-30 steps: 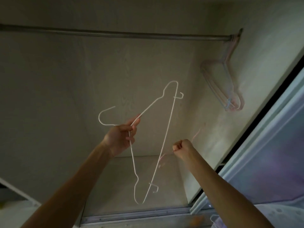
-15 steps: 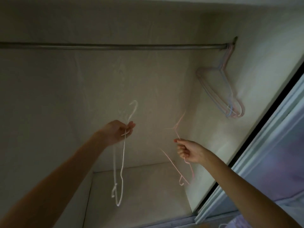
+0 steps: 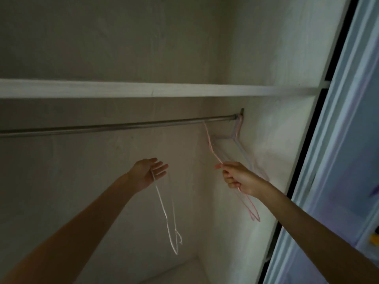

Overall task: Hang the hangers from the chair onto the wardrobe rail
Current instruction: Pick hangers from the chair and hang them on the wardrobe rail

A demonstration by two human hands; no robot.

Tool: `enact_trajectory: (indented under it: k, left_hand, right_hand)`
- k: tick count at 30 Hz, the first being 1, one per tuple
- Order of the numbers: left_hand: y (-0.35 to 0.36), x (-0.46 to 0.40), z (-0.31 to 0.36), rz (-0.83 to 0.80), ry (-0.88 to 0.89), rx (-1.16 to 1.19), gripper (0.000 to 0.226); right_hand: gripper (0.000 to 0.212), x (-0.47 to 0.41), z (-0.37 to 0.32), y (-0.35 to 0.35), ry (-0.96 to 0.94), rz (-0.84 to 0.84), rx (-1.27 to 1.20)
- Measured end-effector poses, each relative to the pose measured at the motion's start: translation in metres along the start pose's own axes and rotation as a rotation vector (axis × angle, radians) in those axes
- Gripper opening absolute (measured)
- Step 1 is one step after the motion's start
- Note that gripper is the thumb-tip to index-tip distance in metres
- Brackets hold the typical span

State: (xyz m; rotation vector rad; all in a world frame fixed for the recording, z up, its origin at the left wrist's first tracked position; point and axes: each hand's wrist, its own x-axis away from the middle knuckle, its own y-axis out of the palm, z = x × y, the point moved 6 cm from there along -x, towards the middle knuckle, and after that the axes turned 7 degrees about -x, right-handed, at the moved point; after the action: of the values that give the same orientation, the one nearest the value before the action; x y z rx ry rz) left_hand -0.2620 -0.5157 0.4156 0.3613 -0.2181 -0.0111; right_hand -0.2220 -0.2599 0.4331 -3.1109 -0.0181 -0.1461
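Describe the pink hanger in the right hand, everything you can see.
The pink hanger is thin, wire-like, seemingly coated. Its hook end reaches the wardrobe rail, left of the hangers already hung; whether it is seated is unclear. It slants down through the right hand, which grips it, and its lower corner hangs below the wrist.

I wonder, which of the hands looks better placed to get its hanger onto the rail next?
Right. The right hand grips the pink hanger, whose hook end already reaches the rail. The left hand lies open and lower, the white hanger dangling from its fingers.
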Motion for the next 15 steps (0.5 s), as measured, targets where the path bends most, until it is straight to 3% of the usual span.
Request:
enact_trajectory:
  k: [8,15]
  left_hand:
    - [0.041,-0.022,0.016,-0.067,0.071,-0.133,0.022]
    - [0.056,-0.029,0.027,-0.048,0.107,-0.28,0.017]
  right_hand:
    - [0.021,-0.048,-0.043,0.004,-0.044,0.071,0.162]
    - [0.029,-0.068,-0.016,0.007,0.045,0.052,0.295]
